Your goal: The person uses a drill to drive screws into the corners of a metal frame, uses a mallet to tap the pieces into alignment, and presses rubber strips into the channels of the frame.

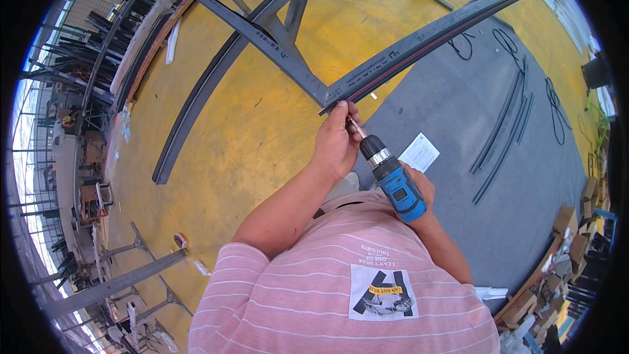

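My right hand [421, 184] grips a blue cordless drill [400, 189] with a black chuck, its bit pointing up and left. My left hand [336, 140] is closed at the near corner of a dark grey frame, thumb and fingers at the corner's end and around the tip of the drill bit [357, 127]. Whatever sits at the bit's tip is hidden by my fingers. From that corner one long profile [393, 61] with a red line along its side runs up to the right. The other profile [255, 39] runs up to the left.
Under the frame stands a metal support [290, 24] beside a long dark bar [196, 98]. A grey mat [442, 236] carries a paper sheet [419, 152], loose dark strips [511, 118] and coiled cord [555, 108]. Behind on the left are a trestle [123, 278] and a tape roll [181, 240]. Cardboard boxes [565, 221] line the right.
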A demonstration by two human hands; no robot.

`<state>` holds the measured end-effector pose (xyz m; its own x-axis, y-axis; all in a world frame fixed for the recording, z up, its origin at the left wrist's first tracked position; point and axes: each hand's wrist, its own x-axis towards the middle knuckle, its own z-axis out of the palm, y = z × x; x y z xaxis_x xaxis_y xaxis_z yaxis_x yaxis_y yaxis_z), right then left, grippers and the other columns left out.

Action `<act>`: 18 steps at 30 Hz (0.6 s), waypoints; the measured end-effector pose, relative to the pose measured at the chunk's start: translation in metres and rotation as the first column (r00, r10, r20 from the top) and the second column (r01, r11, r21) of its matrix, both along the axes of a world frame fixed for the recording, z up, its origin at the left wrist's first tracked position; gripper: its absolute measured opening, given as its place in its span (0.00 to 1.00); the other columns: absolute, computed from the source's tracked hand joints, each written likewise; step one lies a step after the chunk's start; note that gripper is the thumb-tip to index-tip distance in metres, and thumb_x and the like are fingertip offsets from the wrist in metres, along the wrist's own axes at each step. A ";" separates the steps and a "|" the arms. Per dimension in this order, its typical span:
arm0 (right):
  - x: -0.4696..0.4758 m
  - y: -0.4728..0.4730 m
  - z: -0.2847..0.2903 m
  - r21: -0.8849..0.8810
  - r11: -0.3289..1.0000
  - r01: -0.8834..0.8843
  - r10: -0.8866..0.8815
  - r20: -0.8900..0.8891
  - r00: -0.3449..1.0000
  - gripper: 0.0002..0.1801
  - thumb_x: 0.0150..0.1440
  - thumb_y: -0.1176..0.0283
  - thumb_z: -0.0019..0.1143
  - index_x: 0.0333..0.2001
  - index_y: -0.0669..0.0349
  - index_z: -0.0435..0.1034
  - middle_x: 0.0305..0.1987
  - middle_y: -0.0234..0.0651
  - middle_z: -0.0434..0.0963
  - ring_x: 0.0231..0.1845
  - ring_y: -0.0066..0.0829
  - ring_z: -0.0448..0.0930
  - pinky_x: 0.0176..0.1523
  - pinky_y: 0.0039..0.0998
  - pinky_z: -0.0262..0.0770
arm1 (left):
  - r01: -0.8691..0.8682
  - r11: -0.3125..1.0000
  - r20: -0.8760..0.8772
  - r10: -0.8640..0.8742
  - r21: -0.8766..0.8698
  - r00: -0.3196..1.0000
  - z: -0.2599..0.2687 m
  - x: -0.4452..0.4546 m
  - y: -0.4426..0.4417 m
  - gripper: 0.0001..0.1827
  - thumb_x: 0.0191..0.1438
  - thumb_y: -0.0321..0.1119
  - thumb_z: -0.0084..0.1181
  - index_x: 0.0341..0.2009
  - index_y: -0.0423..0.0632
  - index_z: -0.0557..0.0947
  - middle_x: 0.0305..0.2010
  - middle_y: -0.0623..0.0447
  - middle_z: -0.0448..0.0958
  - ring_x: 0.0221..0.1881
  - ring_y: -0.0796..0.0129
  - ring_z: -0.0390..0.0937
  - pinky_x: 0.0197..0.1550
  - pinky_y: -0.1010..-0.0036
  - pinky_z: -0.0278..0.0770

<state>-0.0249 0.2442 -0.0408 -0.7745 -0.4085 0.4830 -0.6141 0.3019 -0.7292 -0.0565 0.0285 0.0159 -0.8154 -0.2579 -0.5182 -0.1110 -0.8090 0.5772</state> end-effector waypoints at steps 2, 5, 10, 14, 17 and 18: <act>0.001 -0.001 0.001 -0.003 1.000 0.001 -0.001 -0.006 1.000 0.30 0.45 0.75 0.70 0.55 0.67 0.74 0.33 0.44 0.81 0.30 0.41 0.82 0.36 0.34 0.76 | 0.006 1.000 -0.001 -0.006 -0.005 1.000 0.001 0.000 0.000 0.14 0.69 0.44 0.49 0.35 0.50 0.76 0.28 0.59 0.67 0.26 0.75 0.62 0.30 0.77 0.65; 0.000 -0.003 -0.002 -0.038 0.999 0.015 -0.016 -0.028 0.999 0.30 0.45 0.75 0.70 0.54 0.67 0.74 0.33 0.44 0.81 0.30 0.41 0.82 0.36 0.34 0.77 | 0.017 1.000 -0.013 -0.017 -0.018 1.000 0.002 -0.001 0.002 0.14 0.69 0.44 0.48 0.34 0.50 0.76 0.28 0.58 0.68 0.26 0.74 0.63 0.30 0.76 0.65; 0.000 -0.003 -0.005 -0.077 0.997 0.026 -0.029 -0.034 0.999 0.30 0.44 0.75 0.70 0.54 0.67 0.75 0.35 0.45 0.82 0.31 0.42 0.83 0.37 0.34 0.77 | 0.029 0.999 -0.006 -0.029 -0.027 1.000 0.001 -0.002 0.002 0.14 0.69 0.44 0.47 0.34 0.50 0.75 0.28 0.58 0.68 0.26 0.73 0.63 0.31 0.75 0.66; -0.001 0.000 -0.001 -0.003 1.000 0.003 -0.003 -0.017 1.000 0.30 0.44 0.75 0.70 0.54 0.67 0.75 0.36 0.46 0.83 0.32 0.43 0.83 0.38 0.34 0.78 | 0.057 0.998 -0.044 -0.059 -0.032 0.997 -0.003 0.000 0.000 0.14 0.69 0.44 0.47 0.35 0.50 0.75 0.31 0.57 0.68 0.30 0.72 0.65 0.34 0.74 0.67; -0.002 0.000 -0.001 -0.006 1.000 0.006 -0.006 -0.017 1.000 0.30 0.44 0.75 0.70 0.54 0.67 0.75 0.36 0.45 0.83 0.33 0.43 0.83 0.38 0.35 0.77 | 0.049 0.998 -0.044 -0.051 -0.037 0.998 -0.004 0.000 0.000 0.14 0.69 0.44 0.47 0.35 0.50 0.75 0.31 0.57 0.68 0.30 0.72 0.65 0.34 0.74 0.67; -0.002 0.000 0.000 -0.005 1.000 0.008 -0.008 -0.020 1.000 0.30 0.44 0.75 0.70 0.54 0.67 0.75 0.36 0.45 0.83 0.33 0.43 0.83 0.38 0.35 0.77 | 0.048 0.998 -0.042 -0.050 -0.039 0.998 -0.005 0.000 0.000 0.14 0.69 0.44 0.46 0.35 0.50 0.75 0.31 0.57 0.69 0.30 0.72 0.65 0.34 0.74 0.67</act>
